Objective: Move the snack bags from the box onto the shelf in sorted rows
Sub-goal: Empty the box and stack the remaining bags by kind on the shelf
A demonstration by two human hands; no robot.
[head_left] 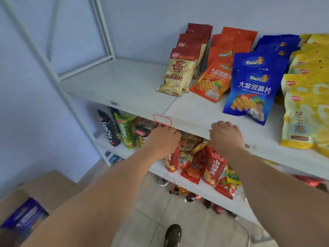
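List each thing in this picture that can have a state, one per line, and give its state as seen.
left hand: fingers curled among the red bags, under the upper shelf's edge
right hand: curled, fingertips hidden under the shelf edge
upper shelf: left part bare, bags in rows on the right
blue bags: overlapping row, leaning back
red bags: jumbled on the lower shelf
cardboard box: open, blue pack inside

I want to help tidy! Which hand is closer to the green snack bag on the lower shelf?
The left hand. It reaches under the upper shelf nearer the green snack bag; the right hand is farther along, over the red snack bags.
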